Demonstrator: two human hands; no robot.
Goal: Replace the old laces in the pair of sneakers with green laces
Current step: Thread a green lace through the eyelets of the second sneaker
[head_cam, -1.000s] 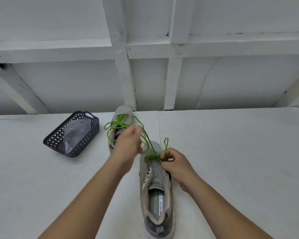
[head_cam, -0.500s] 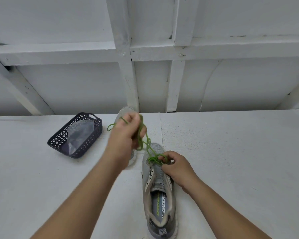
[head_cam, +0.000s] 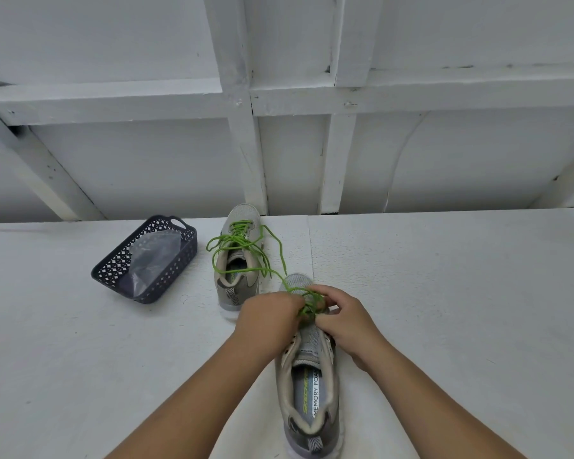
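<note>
Both forearms are bare, the left hand [head_cam: 265, 321] and right hand [head_cam: 343, 321] ungloved.

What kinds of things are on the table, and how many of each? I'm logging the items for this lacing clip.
Sneakers: 2, the near sneaker and the far sneaker
Green laces: 2, near lace, far lace
Basket: 1
Plastic bag: 1
Total: 6

Grey sneakers [head_cam: 307, 369], bright green laces [head_cam: 246, 241]. Dark navy lattice-pattern basket [head_cam: 146, 260]. White surface [head_cam: 444, 293], white wall [head_cam: 444, 154].
</note>
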